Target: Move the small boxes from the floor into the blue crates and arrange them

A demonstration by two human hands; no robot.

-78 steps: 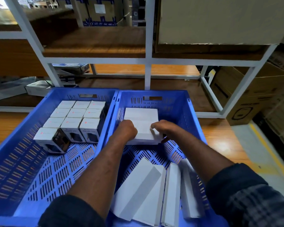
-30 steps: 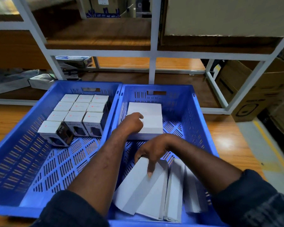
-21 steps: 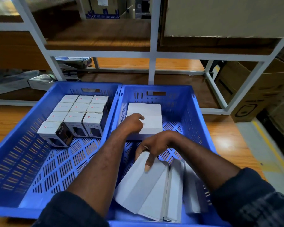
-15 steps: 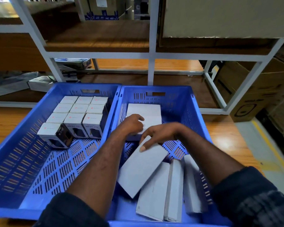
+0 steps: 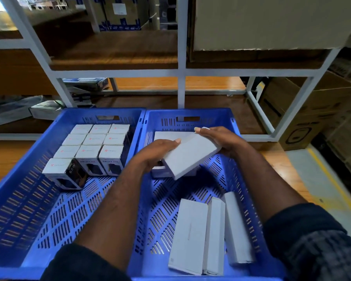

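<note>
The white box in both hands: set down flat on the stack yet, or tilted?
Tilted, not set down. The white box is held between the left hand and right hand, angled above the stack in the right crate.

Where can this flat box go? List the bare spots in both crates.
Right crate: bare floor between the far white stack and the three near boxes; its near-left corner too. Left crate: the whole near half, below the small boxes. Crowded: left crate's far half, right crate's near-right corner.

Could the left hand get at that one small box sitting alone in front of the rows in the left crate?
Probably not right now: the way to the lone small box is open, but the left hand shares holding the flat white box with the right hand.
</note>
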